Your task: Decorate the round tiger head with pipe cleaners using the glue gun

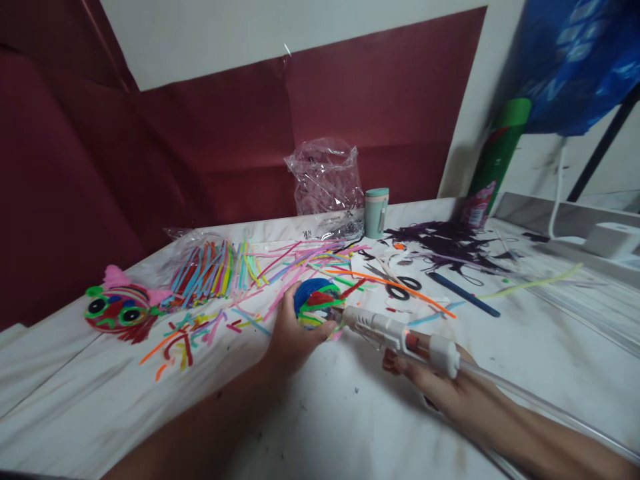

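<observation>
My left hand (290,337) is wrapped round a small round craft piece (320,297) covered in blue, green, red and yellow pipe cleaners. A red pipe cleaner end (354,289) sticks out from its right side. In my right hand (435,383) is a white hot glue gun (383,325), my fingers closed about its handle. The gun's nozzle points left and meets or nearly meets the piece; I cannot tell if it touches. A clear glue stick (540,403) runs out of the gun's back end.
At the left lies a finished-looking fish-like face (123,307) of pipe cleaners. Behind are bagged pipe cleaners (207,270), loose coloured strips (300,257), a clear plastic bag (327,183) and a mint cup (376,213). Black scissors (400,287), a dark blue stick (465,295) and purple shreds (450,243) lie right.
</observation>
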A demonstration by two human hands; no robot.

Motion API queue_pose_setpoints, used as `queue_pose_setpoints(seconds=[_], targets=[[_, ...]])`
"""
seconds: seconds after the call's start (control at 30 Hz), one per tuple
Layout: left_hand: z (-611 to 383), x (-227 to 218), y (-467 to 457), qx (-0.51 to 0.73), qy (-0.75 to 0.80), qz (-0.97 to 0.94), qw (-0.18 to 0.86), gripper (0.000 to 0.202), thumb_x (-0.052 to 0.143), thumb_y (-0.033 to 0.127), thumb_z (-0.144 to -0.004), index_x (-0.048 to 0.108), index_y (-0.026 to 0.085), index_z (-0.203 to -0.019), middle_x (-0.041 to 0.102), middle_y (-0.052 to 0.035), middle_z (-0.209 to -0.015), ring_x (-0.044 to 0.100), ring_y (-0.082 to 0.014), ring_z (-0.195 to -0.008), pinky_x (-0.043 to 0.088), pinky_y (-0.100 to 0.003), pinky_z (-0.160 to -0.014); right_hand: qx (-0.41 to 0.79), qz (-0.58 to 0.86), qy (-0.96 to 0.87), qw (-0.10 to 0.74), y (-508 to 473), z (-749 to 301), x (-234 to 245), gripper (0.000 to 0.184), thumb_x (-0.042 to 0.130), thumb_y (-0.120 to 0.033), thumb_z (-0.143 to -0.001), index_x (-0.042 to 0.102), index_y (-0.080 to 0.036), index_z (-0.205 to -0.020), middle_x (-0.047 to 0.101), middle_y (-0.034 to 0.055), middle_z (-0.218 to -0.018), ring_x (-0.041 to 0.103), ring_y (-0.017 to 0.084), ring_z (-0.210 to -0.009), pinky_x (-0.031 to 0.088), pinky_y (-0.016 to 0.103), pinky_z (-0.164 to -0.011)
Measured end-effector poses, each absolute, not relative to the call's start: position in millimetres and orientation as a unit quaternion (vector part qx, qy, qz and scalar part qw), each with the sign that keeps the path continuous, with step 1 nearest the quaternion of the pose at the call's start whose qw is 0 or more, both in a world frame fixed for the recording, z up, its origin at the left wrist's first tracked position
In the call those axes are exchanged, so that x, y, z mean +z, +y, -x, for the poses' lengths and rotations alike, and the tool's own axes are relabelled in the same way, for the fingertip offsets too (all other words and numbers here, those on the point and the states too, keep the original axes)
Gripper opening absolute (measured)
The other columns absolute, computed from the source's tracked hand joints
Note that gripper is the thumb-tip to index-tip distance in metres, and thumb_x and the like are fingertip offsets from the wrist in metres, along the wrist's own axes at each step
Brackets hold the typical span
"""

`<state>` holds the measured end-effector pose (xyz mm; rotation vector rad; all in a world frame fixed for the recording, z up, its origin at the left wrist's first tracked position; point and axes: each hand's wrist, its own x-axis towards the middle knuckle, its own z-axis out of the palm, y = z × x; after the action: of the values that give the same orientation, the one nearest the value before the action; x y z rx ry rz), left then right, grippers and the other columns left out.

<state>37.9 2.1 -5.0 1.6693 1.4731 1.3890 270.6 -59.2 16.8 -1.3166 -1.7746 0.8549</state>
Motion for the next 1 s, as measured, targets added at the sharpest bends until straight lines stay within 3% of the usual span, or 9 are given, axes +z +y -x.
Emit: queue_pose_setpoints(seconds=[0.23, 0.73, 1.0], targets=[[-38.1, -4.7, 1.7, 0.526, 0.535, -0.607, 0.26, 0.085, 0.081, 0.029, -0.055, 0.041, 0.024, -0.129, 0.056, -0.0115, -0.124, 0.054, -0.0302, -0.114, 0.04, -0.048, -0.1, 0.32, 0.527, -0.7, 0.36, -59.9, -270.2, 16.6, 0.032, 0.05, -0.043, -0.078, 0.069, -0.018, -0.079, 0.07, 0.0041, -0.07, 0.06, 0.019, -0.058, 0.046, 0.028, -0.051], [-45.4, -5.1, -1.1, 0.517, 0.548, -0.625, 0.206, 0.093, 0.086, 0.031, -0.046, 0.043, 0.02, -0.128, 0.052, -0.014, -0.125, 0.051, -0.0324, -0.117, 0.039, -0.048, -0.101, 0.341, 0.473, -0.717, 0.383, -63.3, -265.3, 12.4, 0.019, 0.056, -0.036, -0.078, 0.065, -0.019, -0.075, 0.067, 0.0021, -0.066, 0.062, 0.019, -0.06, 0.048, 0.025, -0.052], [-46.1, -5.6, -0.4, 0.523, 0.544, -0.622, 0.207, 0.088, 0.084, 0.032, -0.052, 0.042, 0.021, -0.128, 0.052, -0.0133, -0.125, 0.051, -0.0317, -0.116, 0.04, -0.049, -0.099, 0.334, 0.474, -0.712, 0.395, -62.3, -266.4, 10.4, 0.019, 0.056, -0.037, -0.079, 0.064, -0.019, -0.076, 0.066, 0.0022, -0.067, 0.062, 0.019, -0.062, 0.048, 0.026, -0.053]])
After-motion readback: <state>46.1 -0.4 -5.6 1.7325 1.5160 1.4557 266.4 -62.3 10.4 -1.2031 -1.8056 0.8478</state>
